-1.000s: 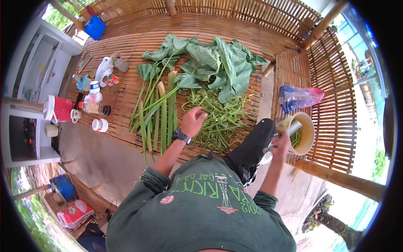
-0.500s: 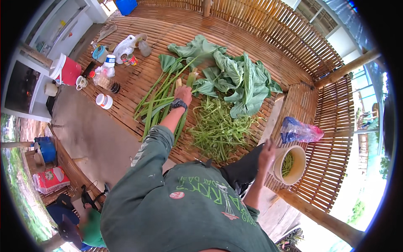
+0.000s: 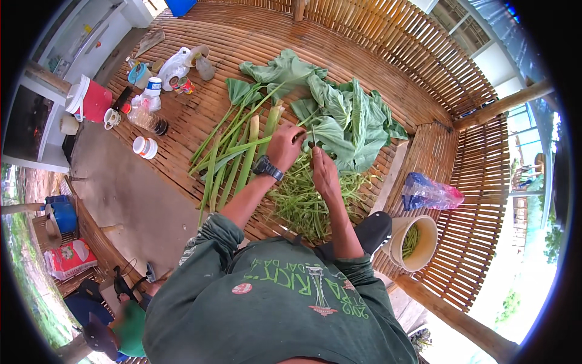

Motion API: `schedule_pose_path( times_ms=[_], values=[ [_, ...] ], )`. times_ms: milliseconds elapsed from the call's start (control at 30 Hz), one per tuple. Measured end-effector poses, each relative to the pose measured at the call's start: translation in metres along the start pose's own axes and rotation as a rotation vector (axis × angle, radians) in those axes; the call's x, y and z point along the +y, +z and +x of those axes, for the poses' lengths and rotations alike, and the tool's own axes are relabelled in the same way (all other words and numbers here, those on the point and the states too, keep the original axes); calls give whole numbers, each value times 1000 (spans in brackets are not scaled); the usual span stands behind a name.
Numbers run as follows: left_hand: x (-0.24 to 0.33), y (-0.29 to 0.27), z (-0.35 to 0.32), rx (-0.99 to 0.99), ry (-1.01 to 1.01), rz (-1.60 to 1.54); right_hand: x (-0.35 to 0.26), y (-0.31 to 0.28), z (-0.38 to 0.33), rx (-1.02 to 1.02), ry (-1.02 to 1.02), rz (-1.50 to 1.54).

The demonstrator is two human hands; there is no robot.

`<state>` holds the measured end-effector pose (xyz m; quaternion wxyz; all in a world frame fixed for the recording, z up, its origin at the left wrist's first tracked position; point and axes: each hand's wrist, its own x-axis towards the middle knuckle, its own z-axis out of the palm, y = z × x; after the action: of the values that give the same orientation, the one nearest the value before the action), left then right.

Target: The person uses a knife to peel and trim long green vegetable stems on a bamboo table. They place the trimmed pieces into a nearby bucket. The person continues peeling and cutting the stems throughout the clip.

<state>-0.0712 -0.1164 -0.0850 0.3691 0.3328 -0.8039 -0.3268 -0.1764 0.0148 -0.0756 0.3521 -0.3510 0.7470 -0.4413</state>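
Note:
My left hand (image 3: pixel 285 147), with a black watch on its wrist, is closed around a green leaf stalk (image 3: pixel 245 147) that runs out to the left. Close beside it on the right, my right hand (image 3: pixel 325 173) grips a small knife (image 3: pixel 313 136), its thin blade pointing away from me; the handle is mostly hidden. Thick cut stalks (image 3: pixel 250 148) lie under and left of my left forearm. Large, limp green leaves (image 3: pixel 354 118) are heaped beyond my hands. Below my right hand spreads a pile of green peelings (image 3: pixel 303 197).
A cream bucket (image 3: pixel 418 242) with green pieces inside stands at the right, near a blue and pink plastic bag (image 3: pixel 430 193). Bottles (image 3: pixel 145 118), a white jar (image 3: pixel 145 147) and a red pail (image 3: pixel 91 100) are at the left on the bamboo platform (image 3: pixel 230 36). Another person (image 3: pixel 124 330) sits lower left.
My right hand has come in from near the bucket to beside my left hand. My left hand has moved right and nearer, lifting a stalk's end from among the others.

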Motion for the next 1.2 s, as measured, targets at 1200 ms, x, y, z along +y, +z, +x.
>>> schedule_pose_path(
  times_ms=[1200],
  values=[
    [32,-65,-126,-223,-348,-518,-50,20,-53,-102,92,517]
  ],
)
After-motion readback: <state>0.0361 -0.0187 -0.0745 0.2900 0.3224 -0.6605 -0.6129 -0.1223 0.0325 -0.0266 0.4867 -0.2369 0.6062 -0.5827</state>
